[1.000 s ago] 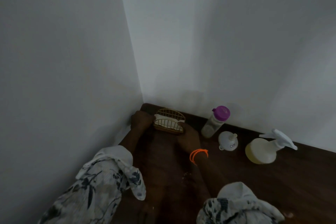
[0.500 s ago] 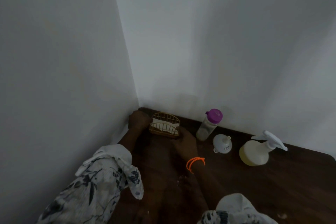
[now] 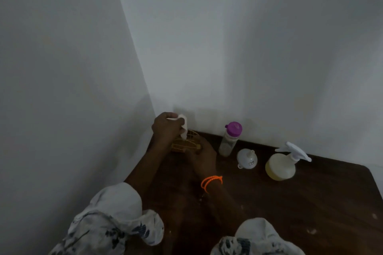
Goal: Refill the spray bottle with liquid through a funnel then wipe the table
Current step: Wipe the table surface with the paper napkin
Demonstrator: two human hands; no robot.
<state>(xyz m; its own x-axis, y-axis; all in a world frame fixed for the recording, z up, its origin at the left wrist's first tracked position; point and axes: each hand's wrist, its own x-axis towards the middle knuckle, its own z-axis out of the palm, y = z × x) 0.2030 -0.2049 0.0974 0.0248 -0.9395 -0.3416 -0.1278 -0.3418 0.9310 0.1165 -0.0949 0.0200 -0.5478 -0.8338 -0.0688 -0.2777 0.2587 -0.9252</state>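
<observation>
A round spray bottle [image 3: 280,166] with yellowish liquid and a white trigger head stands on the dark wooden table [image 3: 300,203] at the right. A white funnel [image 3: 247,158] rests upside down to its left. Behind the funnel stands a clear bottle [image 3: 229,139] with a purple cap. In the far corner, my left hand [image 3: 165,127] is raised and pinches a white tissue [image 3: 184,126] that rises out of a gold wire napkin holder [image 3: 185,145]. My right hand [image 3: 204,156], with an orange band at the wrist, steadies the holder's near side.
White walls meet in a corner just behind the napkin holder and run along the table's far edge. The table's right corner [image 3: 367,168] shows at the far right. Patterned white sleeves cover both forearms at the bottom.
My left hand has lifted from beside the holder and pulled a tissue upward out of it. My right hand stays on the holder. The camera has shifted slightly.
</observation>
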